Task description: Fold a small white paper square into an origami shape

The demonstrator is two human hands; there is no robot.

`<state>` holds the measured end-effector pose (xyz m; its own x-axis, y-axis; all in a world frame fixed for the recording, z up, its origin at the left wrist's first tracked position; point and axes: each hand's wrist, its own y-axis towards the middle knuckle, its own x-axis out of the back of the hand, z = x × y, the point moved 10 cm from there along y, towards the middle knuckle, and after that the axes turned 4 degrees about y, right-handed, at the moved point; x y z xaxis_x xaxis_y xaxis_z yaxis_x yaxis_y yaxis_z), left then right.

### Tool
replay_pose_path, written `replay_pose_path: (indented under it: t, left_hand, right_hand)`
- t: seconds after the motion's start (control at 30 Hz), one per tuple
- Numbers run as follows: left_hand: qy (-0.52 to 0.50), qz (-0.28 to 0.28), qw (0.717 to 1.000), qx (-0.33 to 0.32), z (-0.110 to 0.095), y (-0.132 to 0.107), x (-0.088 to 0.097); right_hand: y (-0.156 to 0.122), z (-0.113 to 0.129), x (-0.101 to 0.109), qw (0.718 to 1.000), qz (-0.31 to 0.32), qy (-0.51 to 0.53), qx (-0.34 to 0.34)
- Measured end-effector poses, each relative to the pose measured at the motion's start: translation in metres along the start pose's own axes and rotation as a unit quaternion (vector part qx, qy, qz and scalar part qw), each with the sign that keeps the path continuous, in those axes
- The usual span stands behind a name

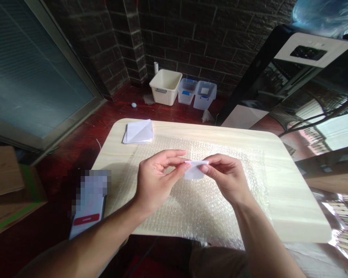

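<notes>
Two forearms, hands, one paper — seemingly folded

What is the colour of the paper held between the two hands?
The paper is white, best seen in the head view.

– where is the paper?
– between the left hand and the right hand, above the bubble wrap, which lies on the table.
– and the stack of sheets?
– on the table's far left corner.
– the phone?
– at the table's left edge.
– what stands behind the table?
– a bin on the floor, two boxes to its right, a water dispenser farther right.
</notes>
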<state>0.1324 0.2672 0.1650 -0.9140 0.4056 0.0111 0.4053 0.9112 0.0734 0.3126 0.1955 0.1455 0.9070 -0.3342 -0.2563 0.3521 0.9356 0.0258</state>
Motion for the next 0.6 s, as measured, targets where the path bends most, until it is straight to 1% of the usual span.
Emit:
replay_pose_path:
  t: [0.33, 0.6]
  left_hand:
    - [0.016, 0.003, 1.0, 0.002, -0.0012, -0.0006, 0.0001]
    - [0.03, 0.003, 0.999, -0.012, -0.0044, -0.001, 0.0007]
  right_hand:
    - [-0.0004, 0.0003, 0.0026, 1.0, -0.004, -0.012, 0.005]
    - [-0.0018, 0.007, 0.0029, 0.999, -0.006, -0.036, 0.034]
